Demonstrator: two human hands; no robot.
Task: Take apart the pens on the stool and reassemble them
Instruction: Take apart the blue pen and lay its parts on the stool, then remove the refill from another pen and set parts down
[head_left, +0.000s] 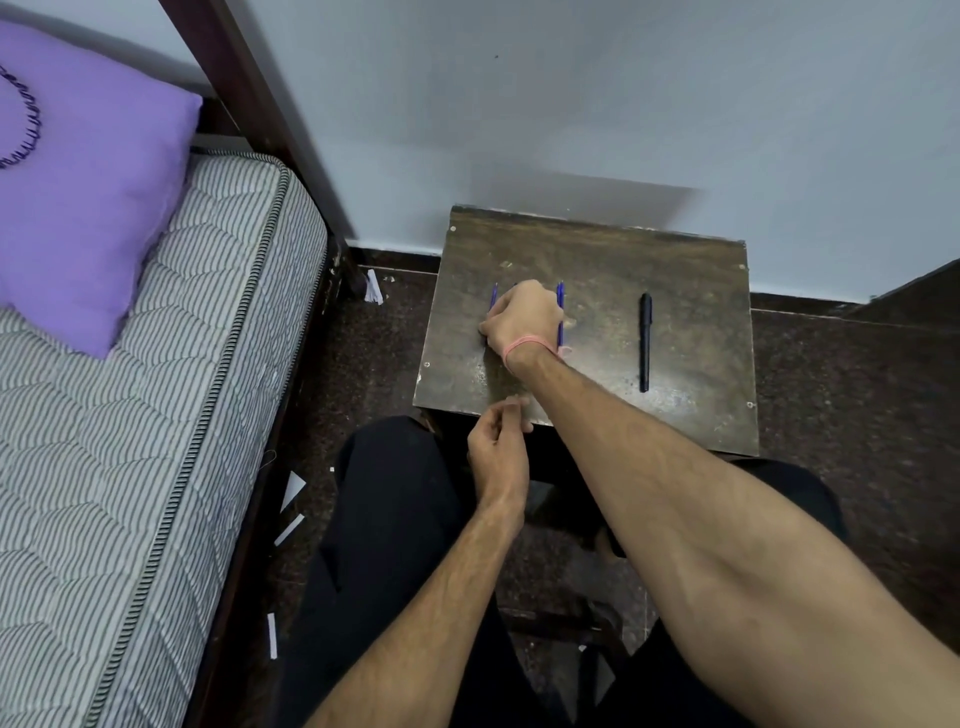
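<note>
A dark wooden stool (691, 260) stands against the wall. On it lie a black pen (644, 343) to the right and a blue pen (560, 304) near the middle. The tip of another blue pen (493, 297) sticks out from under my right hand (522, 319). That hand is palm down on the stool's left part, its fingers curled over this left blue pen, and it wears a pink band at the wrist. My left hand (498, 449) hovers at the stool's front edge, fingers pinched together with nothing seen in them.
A bed with a striped mattress (156, 415) and a purple pillow (88, 171) runs along the left. My legs in black trousers (384, 519) are below the stool. Scraps of white paper (291, 491) lie on the dark floor.
</note>
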